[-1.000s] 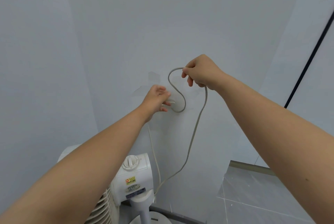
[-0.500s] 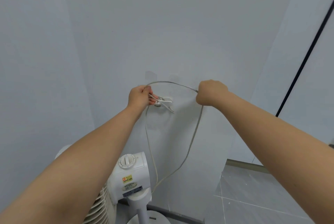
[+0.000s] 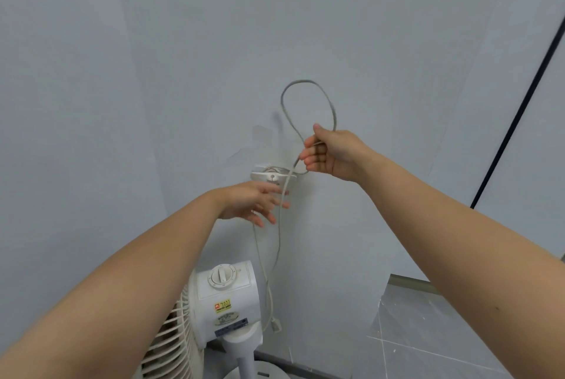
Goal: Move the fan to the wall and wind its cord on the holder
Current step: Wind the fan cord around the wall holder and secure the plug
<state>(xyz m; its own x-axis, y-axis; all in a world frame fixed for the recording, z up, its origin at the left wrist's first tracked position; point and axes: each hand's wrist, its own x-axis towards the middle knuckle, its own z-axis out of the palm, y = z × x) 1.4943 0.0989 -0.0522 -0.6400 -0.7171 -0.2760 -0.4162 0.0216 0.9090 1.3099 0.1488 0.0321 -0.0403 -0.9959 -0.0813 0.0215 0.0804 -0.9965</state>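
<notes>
A white pedestal fan (image 3: 223, 296) stands against the pale wall at the bottom centre, its grille to the left. Above it a white cord holder (image 3: 272, 176) is fixed to the wall with turns of grey cord (image 3: 305, 81) on it. My right hand (image 3: 333, 152) pinches the cord just right of the holder, and a loop rises above the fist. My left hand (image 3: 256, 199) is below the holder with fingers spread, touching the hanging strand. The cord's white plug (image 3: 276, 324) dangles beside the fan's neck.
A wall corner runs down the left side. A black vertical strip (image 3: 519, 109) crosses the wall at the right. Grey floor tiles (image 3: 428, 332) and a skirting edge lie at the lower right. The fan's round base (image 3: 244, 372) shows at the bottom.
My right hand has lifted the cord into a loop above the holder. My left hand has let go at the holder and dropped below it, fingers spread.
</notes>
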